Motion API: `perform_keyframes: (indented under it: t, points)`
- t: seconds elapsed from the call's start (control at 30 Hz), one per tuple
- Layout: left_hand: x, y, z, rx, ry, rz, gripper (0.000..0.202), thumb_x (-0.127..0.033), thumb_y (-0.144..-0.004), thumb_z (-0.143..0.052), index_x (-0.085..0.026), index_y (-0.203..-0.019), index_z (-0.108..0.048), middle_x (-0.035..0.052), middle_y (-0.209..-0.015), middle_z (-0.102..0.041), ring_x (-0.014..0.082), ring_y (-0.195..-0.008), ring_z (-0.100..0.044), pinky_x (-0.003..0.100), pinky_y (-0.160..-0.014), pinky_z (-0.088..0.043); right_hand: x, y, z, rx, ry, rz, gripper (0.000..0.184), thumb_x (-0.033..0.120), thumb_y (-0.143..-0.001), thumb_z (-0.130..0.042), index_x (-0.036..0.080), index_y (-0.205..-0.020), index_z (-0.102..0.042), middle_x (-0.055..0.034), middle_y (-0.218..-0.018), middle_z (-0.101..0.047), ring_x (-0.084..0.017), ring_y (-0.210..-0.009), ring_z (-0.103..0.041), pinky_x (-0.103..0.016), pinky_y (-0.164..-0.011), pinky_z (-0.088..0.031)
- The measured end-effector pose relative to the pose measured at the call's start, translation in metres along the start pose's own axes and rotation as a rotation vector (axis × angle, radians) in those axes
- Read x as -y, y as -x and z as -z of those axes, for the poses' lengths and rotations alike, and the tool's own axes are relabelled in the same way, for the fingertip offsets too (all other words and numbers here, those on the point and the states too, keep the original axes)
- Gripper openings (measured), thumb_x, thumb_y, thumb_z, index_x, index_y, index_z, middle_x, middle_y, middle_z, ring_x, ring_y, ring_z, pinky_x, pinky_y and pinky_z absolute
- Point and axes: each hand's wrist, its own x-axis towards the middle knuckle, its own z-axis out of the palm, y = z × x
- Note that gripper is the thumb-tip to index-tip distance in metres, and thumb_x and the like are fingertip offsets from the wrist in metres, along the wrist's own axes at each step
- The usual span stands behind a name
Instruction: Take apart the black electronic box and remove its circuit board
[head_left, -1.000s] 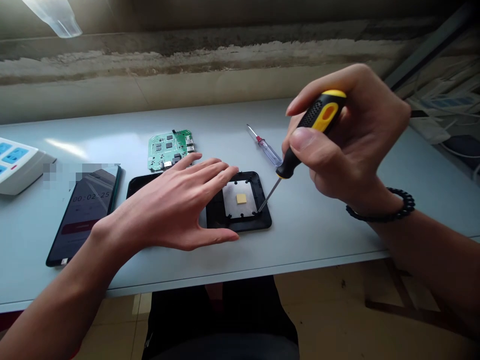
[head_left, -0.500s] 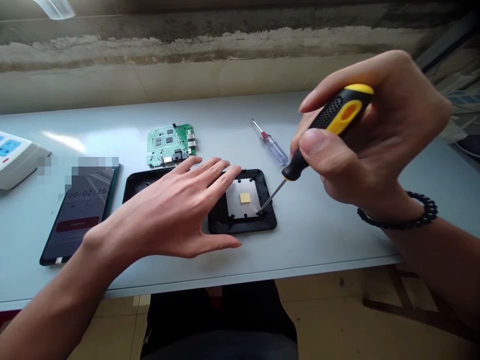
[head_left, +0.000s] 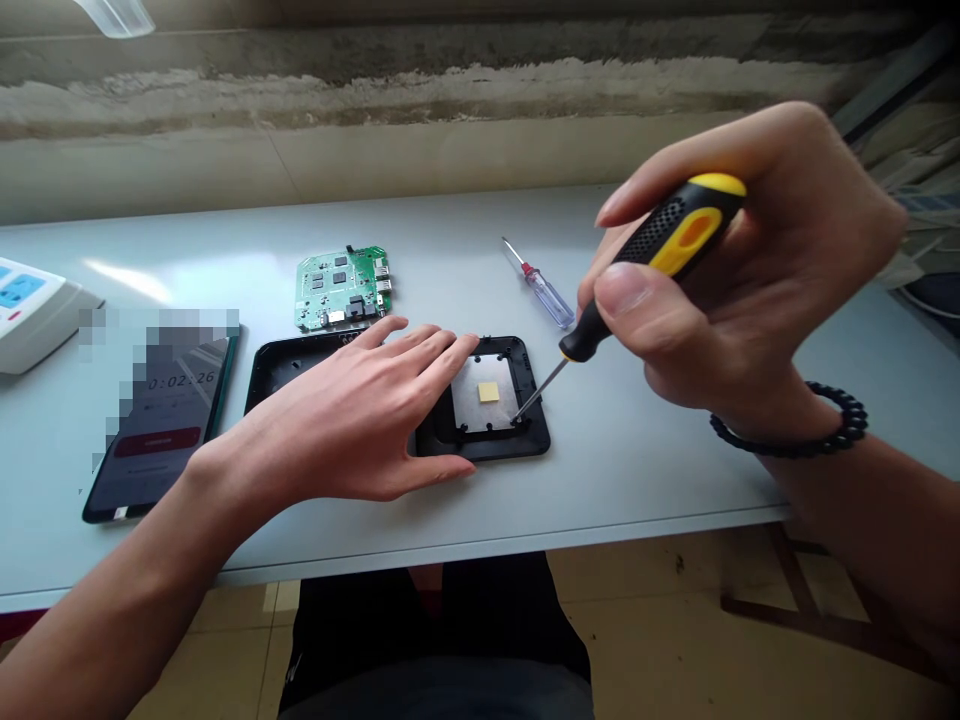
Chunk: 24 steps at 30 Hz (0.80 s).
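My left hand (head_left: 337,420) lies spread, holding nothing, with its fingers over a black plastic housing (head_left: 529,445). My right hand (head_left: 720,270) grips a yellow-and-black screwdriver (head_left: 660,245). Its thin steel shaft (head_left: 540,388) reaches down to the lower right corner of the housing's inner frame, where a dark screw hole or screw sits. A silvery sheet (head_left: 480,395) fills the frame's centre, with a small tan pad (head_left: 488,392) on it. A green circuit board (head_left: 337,288) lies beyond my left fingers, apart from my hands. Another black panel (head_left: 285,365) goes under my left palm.
A small screwdriver with a clear handle (head_left: 546,298) lies just past the housing. A phone (head_left: 157,430) showing a timer lies left, beyond it a white power strip (head_left: 34,312). The pale table's (head_left: 660,470) front edge runs above my dark-clothed lap.
The view has tilted, raising the table in the picture. The phone timer has advanced by a second. The screwdriver tip stays at the same corner, and my left hand stays on the housing.
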Motion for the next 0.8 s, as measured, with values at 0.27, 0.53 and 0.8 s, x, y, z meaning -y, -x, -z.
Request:
perform_keyframes:
  t: [0.27,0.53,0.8]
  points:
    - [0.000,0.001,-0.002,0.001,0.001,0.006,0.083,-0.066,-0.099,-0.047,-0.002,-0.151,-0.041,0.0263,-0.136,-0.065,0.0368,-0.125,-0.065,0.050,-0.113,-0.043,-0.001,0.001,0.002,0.012,0.053,0.007,0.005,0.035,-0.083,-0.070,0.030,-0.085,-0.069,-0.0038,-0.085,-0.065,-0.016,-0.067,-0.055,-0.033,-0.052,-0.044]
    - [0.000,-0.001,-0.002,-0.003,-0.002,0.002,0.083,-0.065,-0.100,-0.047,0.002,-0.148,-0.044,0.0277,-0.135,-0.065,0.0381,-0.122,-0.066,0.052,-0.112,-0.044,0.003,0.001,0.005,0.026,0.143,0.001,0.008,0.038,-0.085,-0.069,0.031,-0.087,-0.068,-0.0039,-0.081,-0.065,-0.018,-0.070,-0.058,-0.035,-0.056,-0.047]
    - [0.000,-0.001,-0.001,0.005,-0.002,0.003,0.081,-0.065,-0.100,-0.048,0.001,-0.147,-0.044,0.0265,-0.133,-0.066,0.0367,-0.118,-0.068,0.050,-0.110,-0.045,0.006,0.002,0.009,0.055,0.173,0.019,0.009,0.038,-0.086,-0.067,0.030,-0.091,-0.067,-0.0043,-0.095,-0.071,-0.016,-0.069,-0.059,-0.035,-0.057,-0.048]
